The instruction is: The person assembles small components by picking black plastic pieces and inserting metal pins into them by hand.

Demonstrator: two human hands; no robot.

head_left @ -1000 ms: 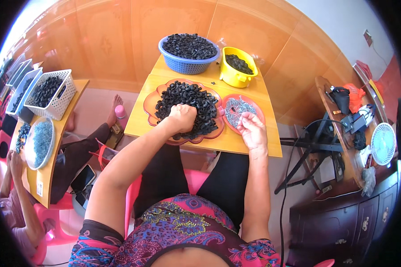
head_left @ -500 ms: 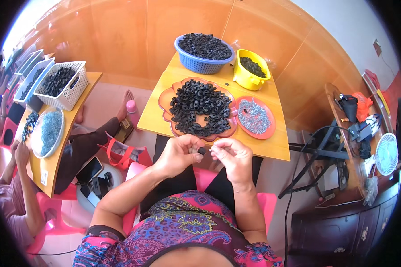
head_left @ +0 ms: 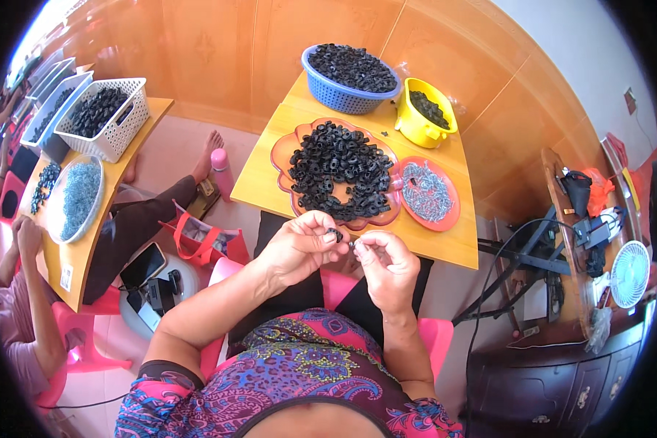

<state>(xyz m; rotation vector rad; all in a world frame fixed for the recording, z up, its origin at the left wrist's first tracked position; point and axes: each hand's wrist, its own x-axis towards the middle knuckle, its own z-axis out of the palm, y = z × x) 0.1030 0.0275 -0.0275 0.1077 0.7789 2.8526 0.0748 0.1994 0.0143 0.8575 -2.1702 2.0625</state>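
Just beyond my lap, my left hand (head_left: 306, 248) pinches a small black plastic part (head_left: 334, 234) between thumb and fingers. Close against it, my right hand (head_left: 388, 269) is closed at the fingertips on a tiny silvery metal piece (head_left: 353, 246), whose exact shape is too small to make out. Ahead of both hands, a flower-shaped orange tray (head_left: 280, 162) bears a heap of similar black plastic parts (head_left: 337, 162). To its right, a round orange plate (head_left: 454, 209) holds a scatter of small silvery metal pieces (head_left: 425, 191).
A blue basket (head_left: 337, 95) and a yellow basket (head_left: 420, 130), both with black parts, stand at the table's far end. On the left, a co-worker's hands (head_left: 28, 237) are at another table (head_left: 80, 274). A fan (head_left: 630, 274) is at right.
My hands have come closer together, and the black part is turned and sits deeper in my left fingers. The whole view has shifted slightly, with the table now further right.
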